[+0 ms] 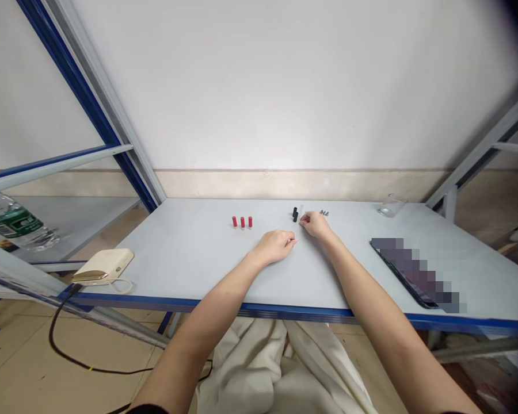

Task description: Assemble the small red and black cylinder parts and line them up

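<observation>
My left hand rests on the pale table with its fingertips pinched together; anything between them is too small to make out. My right hand is farther forward, its fingertips at the lower end of a slim clear tube. Right beside that tube stand small black cylindrical parts. A few tiny metal screws lie just past my right hand. To the left stand three red cylinders in a row, apart from both hands.
A clear glass stands at the far right, and a pixelated tablet lies nearer me. A beige pouch sits at the left corner. The table has a blue front edge, with a wall behind it and blue-and-grey frame posts at the left.
</observation>
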A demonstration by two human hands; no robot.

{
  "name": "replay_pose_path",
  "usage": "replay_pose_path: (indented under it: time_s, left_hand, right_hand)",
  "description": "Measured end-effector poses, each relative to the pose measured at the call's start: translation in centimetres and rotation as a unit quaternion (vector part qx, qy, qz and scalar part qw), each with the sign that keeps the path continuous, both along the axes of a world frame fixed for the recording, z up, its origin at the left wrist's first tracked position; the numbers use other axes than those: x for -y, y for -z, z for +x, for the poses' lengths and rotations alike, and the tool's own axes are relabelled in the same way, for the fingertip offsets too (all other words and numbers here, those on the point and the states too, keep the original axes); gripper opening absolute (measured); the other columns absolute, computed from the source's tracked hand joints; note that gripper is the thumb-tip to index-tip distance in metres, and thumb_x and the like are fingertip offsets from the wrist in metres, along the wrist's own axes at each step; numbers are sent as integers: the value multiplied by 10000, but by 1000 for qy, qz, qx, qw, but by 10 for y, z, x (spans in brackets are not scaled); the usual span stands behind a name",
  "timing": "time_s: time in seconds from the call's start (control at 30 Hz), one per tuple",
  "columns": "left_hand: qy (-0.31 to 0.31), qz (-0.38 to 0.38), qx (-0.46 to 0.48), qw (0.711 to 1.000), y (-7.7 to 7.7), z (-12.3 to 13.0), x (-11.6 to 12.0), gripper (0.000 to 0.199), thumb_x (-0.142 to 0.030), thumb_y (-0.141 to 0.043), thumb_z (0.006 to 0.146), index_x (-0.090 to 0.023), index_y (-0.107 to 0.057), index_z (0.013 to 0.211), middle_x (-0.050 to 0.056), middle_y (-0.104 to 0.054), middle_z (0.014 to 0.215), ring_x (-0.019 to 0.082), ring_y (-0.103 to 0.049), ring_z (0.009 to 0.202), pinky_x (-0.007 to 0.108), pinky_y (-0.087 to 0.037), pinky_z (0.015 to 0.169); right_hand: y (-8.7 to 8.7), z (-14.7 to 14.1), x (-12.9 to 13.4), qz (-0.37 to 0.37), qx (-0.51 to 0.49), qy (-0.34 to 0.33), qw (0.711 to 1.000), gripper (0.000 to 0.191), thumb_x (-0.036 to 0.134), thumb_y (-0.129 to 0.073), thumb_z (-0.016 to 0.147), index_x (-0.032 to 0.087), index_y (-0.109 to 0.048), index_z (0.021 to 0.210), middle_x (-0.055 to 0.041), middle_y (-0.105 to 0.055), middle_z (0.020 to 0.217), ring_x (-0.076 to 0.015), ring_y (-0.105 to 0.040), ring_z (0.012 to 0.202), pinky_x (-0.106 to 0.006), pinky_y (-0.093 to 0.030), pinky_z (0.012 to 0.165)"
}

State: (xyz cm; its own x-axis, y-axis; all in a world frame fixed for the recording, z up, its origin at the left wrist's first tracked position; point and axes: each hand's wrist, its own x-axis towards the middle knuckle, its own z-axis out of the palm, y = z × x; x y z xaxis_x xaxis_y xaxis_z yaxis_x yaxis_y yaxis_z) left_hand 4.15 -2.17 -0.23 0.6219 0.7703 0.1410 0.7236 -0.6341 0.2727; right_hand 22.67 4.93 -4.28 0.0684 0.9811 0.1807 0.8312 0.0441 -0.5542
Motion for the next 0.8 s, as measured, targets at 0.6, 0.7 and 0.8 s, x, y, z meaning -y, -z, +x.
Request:
replay_pose_path:
  time_s: [0.6, 0.7, 0.8]
  left_hand:
    - [-359, -1, -8, 933, -32, -30, -13, 443, -257, -390, 878, -139, -358, 1303, 168, -654, 951, 281, -603, 955, 360, -442, 788]
    - [-367, -27, -10, 930, -32, -33, -15, 498, -251, -418, 867, -130, -318, 1340, 172, -646, 997, 281, -585, 1002, 360, -444, 801]
    - [-370, -37, -13, 928, -29, -33, -16, 543, -241, -428, 862, -136, -275, 1372, 169, -639, 1037, 275, -570, 1037, 357, -442, 821]
  right_hand:
    - [-25, -6, 22, -65, 85, 48, 993, 228, 332, -607, 752, 128, -666, 835, -135, -677, 856, -220, -616, 807, -263, -391, 645]
    - [-42, -11, 36, -100, 141, 63, 983, 260, 360, -570, 782, 129, -656, 866, -153, -670, 882, -242, -616, 823, -287, -389, 646]
    - [-53, -19, 49, -62, 136, 34, 988, 264, 370, -510, 823, 153, -653, 873, -130, -672, 864, -225, -616, 800, -281, -383, 643]
